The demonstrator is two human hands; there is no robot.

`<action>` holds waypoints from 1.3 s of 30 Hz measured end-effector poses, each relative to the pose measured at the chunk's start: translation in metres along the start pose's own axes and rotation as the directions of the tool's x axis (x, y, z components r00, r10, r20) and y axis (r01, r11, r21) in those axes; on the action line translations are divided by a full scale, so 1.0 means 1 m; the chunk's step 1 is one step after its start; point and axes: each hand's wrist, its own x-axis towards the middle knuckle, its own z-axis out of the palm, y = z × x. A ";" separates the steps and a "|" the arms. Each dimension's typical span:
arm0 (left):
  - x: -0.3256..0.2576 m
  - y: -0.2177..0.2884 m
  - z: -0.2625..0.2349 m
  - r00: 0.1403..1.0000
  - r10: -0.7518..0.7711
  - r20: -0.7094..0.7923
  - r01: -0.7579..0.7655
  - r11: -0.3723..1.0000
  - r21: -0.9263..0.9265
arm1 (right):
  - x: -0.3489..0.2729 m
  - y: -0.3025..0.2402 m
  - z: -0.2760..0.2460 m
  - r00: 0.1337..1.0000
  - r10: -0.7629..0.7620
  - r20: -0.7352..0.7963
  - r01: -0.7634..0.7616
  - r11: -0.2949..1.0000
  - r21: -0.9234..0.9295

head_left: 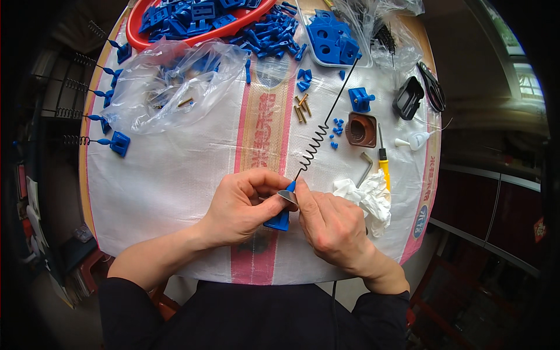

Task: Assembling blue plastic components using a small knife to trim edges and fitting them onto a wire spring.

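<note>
Near the table's front edge, my left hand (245,203) pinches a blue plastic piece with a flat base (278,221) and a narrow blue neck (291,186). A small curved strip of shiny metal (289,197) shows at my left thumb tip. Out of the neck runs a black wire (314,147), coiled in its middle and straight at its far end, slanting away to the right. My right hand (333,223) is closed against the right side of the same piece, its index finger pressed by the neck. Its other fingers are curled under and partly hidden.
At the back stand a red basin (135,38) of blue parts, a clear tub (367,57) of blue plates and a plastic bag (140,96). Finished-looking wire pieces (119,143) line the left edge. Rightward lie screws (303,108), a brown cup (361,130), a screwdriver (383,157), tissue (373,201) and scissors (432,87).
</note>
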 end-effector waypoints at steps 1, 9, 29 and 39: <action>0.000 -0.001 0.000 1.000 -0.004 -0.001 0.004 1.000 -0.010 | 0.000 0.000 -0.001 1.000 -0.003 0.007 0.003 1.000 0.003; 0.000 -0.002 -0.001 1.000 0.017 0.011 -0.017 1.000 -0.013 | 0.001 0.001 -0.001 1.000 -0.013 0.007 0.013 1.000 0.011; 0.001 0.000 -0.001 0.997 -0.073 0.029 0.075 0.994 -0.079 | -0.002 0.003 0.003 0.999 0.000 -0.034 0.002 0.999 0.052; 0.001 -0.001 -0.002 0.997 -0.065 0.041 0.067 0.996 -0.056 | -0.001 0.002 0.004 1.000 0.022 -0.020 -0.020 0.996 0.086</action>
